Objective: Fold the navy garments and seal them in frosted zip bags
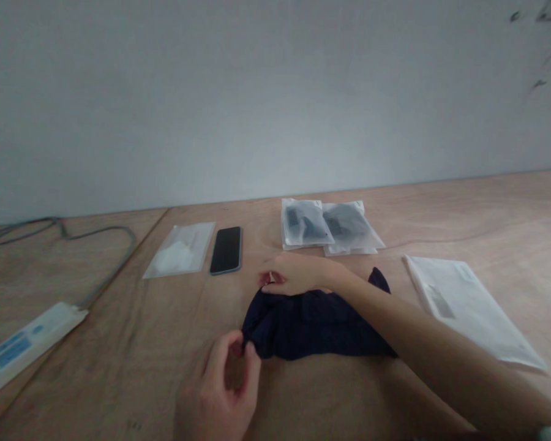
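A dark navy piece of cloth (307, 324), apparently a small garment, lies spread on the wooden table in front of me. My left hand (223, 380) pinches its near left corner between thumb and fingertips. At the far left corner, my right hand (294, 274) has its fingers closed on the cloth's edge, and a small white bit, perhaps a tag, shows by the fingertips. My right forearm crosses over the cloth and hides part of its right side. Its far right end sticks up beyond the forearm.
Behind the cloth lie two frosted bags (305, 223) with dark contents. A white packet (472, 306) rests at the right. Left of centre are a phone (226, 250) and a clear bag (179, 251) with something white inside. A power strip (27, 346) and its cable (123, 245) lie far left.
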Motion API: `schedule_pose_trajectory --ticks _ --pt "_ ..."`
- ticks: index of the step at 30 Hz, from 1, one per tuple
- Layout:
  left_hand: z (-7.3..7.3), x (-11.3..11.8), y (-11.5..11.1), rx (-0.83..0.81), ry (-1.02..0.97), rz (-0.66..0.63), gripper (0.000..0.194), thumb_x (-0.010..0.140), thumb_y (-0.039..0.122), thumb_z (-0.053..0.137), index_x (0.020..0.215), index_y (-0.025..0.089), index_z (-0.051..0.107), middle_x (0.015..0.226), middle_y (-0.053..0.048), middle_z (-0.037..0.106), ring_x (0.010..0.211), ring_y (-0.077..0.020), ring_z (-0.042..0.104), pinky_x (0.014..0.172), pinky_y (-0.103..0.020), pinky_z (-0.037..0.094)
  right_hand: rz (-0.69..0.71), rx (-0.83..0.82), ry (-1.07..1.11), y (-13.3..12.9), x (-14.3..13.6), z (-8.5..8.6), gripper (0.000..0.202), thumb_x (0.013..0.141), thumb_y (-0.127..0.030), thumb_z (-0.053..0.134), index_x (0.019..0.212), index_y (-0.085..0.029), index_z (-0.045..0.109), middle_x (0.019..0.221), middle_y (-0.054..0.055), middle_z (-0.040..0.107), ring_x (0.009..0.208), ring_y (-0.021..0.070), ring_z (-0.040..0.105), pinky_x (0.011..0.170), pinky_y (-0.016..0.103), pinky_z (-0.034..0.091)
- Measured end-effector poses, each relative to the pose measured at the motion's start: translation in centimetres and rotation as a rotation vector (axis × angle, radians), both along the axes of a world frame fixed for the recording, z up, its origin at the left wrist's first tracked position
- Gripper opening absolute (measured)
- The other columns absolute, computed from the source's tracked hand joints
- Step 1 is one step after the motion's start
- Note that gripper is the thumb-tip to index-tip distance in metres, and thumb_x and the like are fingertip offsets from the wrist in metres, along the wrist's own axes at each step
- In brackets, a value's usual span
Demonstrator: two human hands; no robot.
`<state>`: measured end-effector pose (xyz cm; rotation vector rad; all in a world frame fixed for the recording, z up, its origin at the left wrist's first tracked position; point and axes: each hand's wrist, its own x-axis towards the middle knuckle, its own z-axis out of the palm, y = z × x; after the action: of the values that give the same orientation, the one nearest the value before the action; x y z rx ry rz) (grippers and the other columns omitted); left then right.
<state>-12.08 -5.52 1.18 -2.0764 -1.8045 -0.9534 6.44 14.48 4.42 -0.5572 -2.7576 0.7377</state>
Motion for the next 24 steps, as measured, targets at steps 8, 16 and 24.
schedule_pose_trajectory --ticks 8,16,24 --pt "-1.8 -4.0 -0.8 -0.152 -0.042 0.137 0.018 0.098 0.036 0.060 0.112 0.024 0.060 0.086 -0.002 0.072 0.069 -0.0200 0.071 0.060 -0.030 0.056 -0.029 0.052 0.006 -1.9 -1.1 -0.5 0.022 0.100 -0.030 0.067 0.117 -0.018 0.072 0.119 0.009 0.073 0.103 0.0228 0.069 0.093 0.033 0.055" --pt "1.6 2.4 5.9 -0.223 0.044 -0.562 0.022 0.099 0.016 0.063 0.117 0.025 0.072 0.109 -0.005 0.071 0.100 -0.0208 0.070 0.090 -0.034 0.058 -0.405 0.062 0.058 -3.3 17.8 -0.1 0.035 0.093 -0.039 0.073 0.126 -0.026 0.072 0.129 0.010 0.071 0.119 0.0274 0.068 0.107 0.046 0.054" --pt "-0.1 3.0 9.5 -0.373 0.126 -0.696 0.020 0.091 0.012 0.073 0.105 0.026 0.077 0.100 -0.001 0.071 0.093 -0.0184 0.070 0.083 -0.029 0.058 -0.566 0.092 0.213 -8.1 24.2 -5.8 0.017 0.098 -0.028 0.061 0.107 -0.027 0.075 0.119 0.011 0.073 0.106 0.0246 0.074 0.092 0.042 0.065"
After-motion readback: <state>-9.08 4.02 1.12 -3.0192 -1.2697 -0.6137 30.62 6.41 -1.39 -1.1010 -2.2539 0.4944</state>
